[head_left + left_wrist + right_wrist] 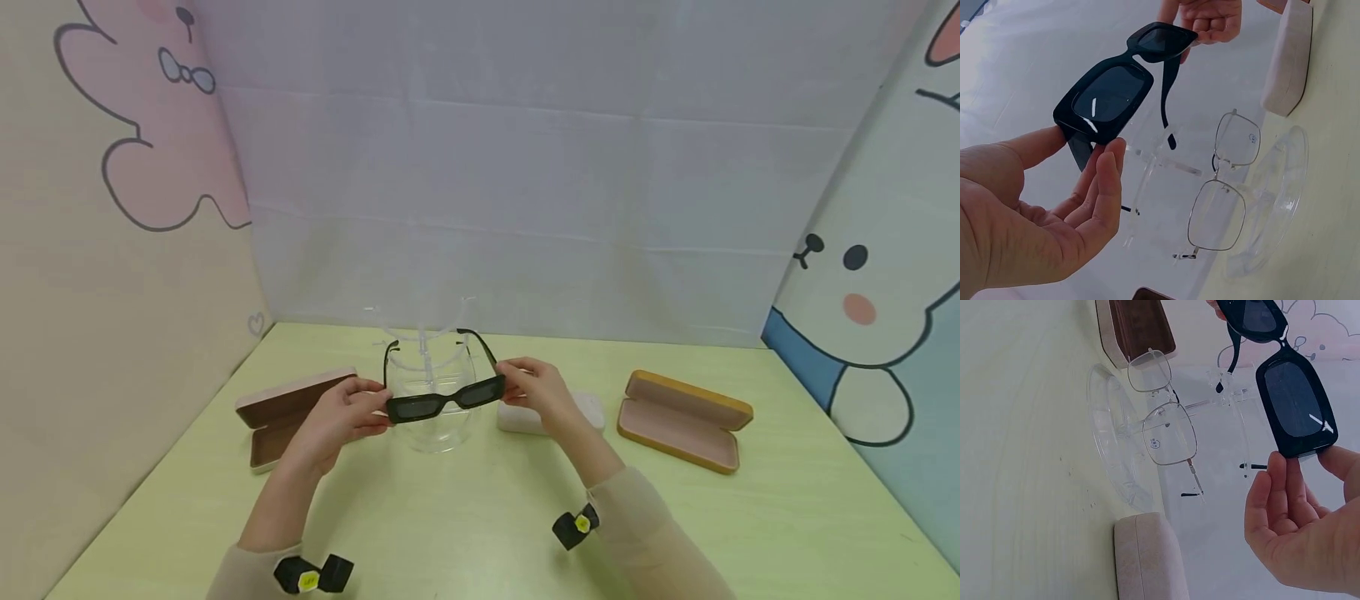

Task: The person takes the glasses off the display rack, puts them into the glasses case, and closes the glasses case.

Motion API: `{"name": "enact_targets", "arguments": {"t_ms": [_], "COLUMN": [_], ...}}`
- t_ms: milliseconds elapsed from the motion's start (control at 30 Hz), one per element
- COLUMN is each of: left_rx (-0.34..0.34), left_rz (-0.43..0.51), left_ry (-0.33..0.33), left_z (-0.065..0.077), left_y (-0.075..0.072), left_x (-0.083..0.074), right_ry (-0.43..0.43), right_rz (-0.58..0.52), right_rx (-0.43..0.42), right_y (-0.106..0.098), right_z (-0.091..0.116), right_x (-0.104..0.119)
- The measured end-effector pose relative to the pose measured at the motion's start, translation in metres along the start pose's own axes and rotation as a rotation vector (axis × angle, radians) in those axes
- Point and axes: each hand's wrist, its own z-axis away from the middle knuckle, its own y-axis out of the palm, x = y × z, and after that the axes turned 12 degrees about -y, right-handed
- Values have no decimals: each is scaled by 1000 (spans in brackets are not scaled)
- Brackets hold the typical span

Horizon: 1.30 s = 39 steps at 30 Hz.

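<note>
- I watched the left hand pinch one end of the black sunglasses, with its thumb on one side and its bent fingers on the other.
- I saw the right hand pinch the other end the same way; there was only enough room between thumb and fingers for the frame.
- The sunglasses were up in the air between the two hands, just in front of the clear stand. The front faced the person, and the arms were unfolded and pointed back at the stand. I could not tell if they touched it.
- Low on the stand, I saw thin wire glasses, under the sunglasses.
- Behind the left hand sat a case with a brown inside, its lid up.
- A pale case lay closed near the stand, partly behind the right hand.
- Farther to the right was a yellow case, lid up, with pink inside.
- The stand and all three cases were on a light yellow-green table.
- Each pale sleeve had a small black gadget near the wrist.
- I saw a pink cartoon animal on the left wall and a white one on the right.
</note>
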Motion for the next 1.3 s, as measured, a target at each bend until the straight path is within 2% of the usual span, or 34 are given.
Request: {"name": "enact_targets", "arguments": {"t_ms": [233,633,767,1067,1300], "left_rx": [48,233,268,349,381], "left_rz": [-19,-136,-150,-149,-123], "left_ry": [49,88,98,111,109], "left_z": [12,30,33,24,12], "left_y": [4,14,22,43,58], "left_x": [1,-4,-6,-3,-7], "right_ry": [-50,-67,-66,-46,-49], "right_rz": [-4,48,41,8,19], "right_rx": [26,49,48,-2,-92], "right_y": [-6,-24,-33,-52,-65], "right_z": [17,35,44,67,74], "right_x": [5,8,10,9,9]}}
